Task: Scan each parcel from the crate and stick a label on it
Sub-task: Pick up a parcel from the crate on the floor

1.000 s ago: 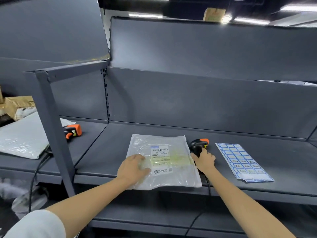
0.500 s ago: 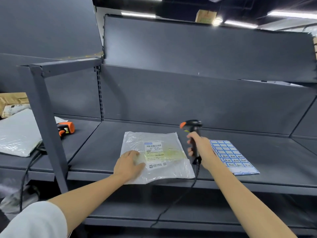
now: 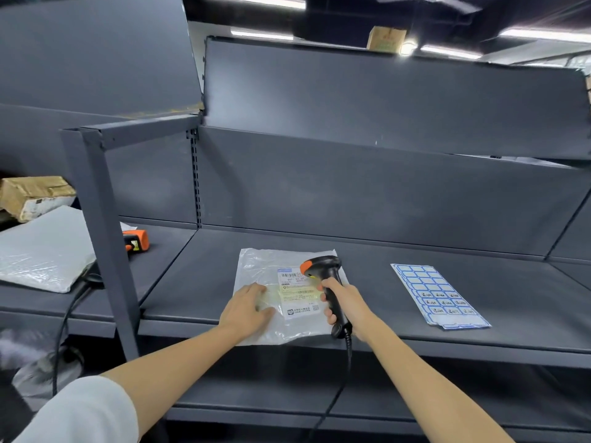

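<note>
A flat parcel in a clear plastic bag lies on the dark grey shelf, its white shipping label facing up. My left hand rests flat on the parcel's left half. My right hand grips the handle of a black barcode scanner with an orange tip; the scanner's head hangs over the label and points down at it. A sheet of blue-bordered stickers lies on the shelf to the right of the parcel.
A grey upright post stands left of the parcel. Beyond it lie a second orange scanner, a silvery padded mailer and a taped brown box. The scanner's cable hangs off the shelf's front edge.
My right hand lifted the scanner off the shelf and swung it left over the parcel's label. My left hand stayed on the parcel.
</note>
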Demonstrator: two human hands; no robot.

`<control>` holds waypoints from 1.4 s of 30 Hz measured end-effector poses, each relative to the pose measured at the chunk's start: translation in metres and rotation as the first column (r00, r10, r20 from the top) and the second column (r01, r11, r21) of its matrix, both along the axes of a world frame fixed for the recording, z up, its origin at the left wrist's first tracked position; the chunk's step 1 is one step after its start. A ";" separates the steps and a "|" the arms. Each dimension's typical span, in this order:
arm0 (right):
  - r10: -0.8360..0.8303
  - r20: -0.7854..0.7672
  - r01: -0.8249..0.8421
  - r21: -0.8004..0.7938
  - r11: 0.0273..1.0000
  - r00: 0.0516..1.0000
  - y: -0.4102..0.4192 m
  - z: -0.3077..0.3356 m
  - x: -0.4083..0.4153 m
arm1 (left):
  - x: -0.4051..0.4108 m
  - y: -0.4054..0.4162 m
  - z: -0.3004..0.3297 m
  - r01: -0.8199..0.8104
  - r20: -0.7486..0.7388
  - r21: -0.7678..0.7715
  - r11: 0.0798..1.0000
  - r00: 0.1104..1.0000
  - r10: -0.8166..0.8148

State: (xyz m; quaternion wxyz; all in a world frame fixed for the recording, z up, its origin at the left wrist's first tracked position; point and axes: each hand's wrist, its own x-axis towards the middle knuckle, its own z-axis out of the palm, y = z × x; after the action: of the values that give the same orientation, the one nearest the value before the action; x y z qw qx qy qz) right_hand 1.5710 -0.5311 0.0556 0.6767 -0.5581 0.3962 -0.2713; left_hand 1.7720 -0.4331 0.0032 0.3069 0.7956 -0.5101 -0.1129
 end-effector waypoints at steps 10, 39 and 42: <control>0.025 -0.045 -0.024 0.041 0.999 0.999 -0.005 0.011 0.001 | 0.001 -0.002 -0.001 -0.018 0.037 -0.016 1.000 0.999 0.019; -0.329 -0.588 -0.041 -0.526 0.849 0.739 -0.079 -0.015 -0.084 | 0.003 -0.006 -0.004 -0.033 0.011 -0.041 0.999 0.999 0.033; -0.379 -0.603 -0.083 -0.598 0.797 0.702 -0.081 -0.024 -0.073 | 0.002 -0.006 -0.004 -0.042 0.002 -0.037 0.998 0.999 0.042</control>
State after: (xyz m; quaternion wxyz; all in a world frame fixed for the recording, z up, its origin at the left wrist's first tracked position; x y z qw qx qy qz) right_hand 1.4975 -0.6117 0.0320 0.2450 -0.7617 0.5638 -0.2048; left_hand 1.7735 -0.4392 -0.0011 0.3230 0.8006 -0.4955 -0.0958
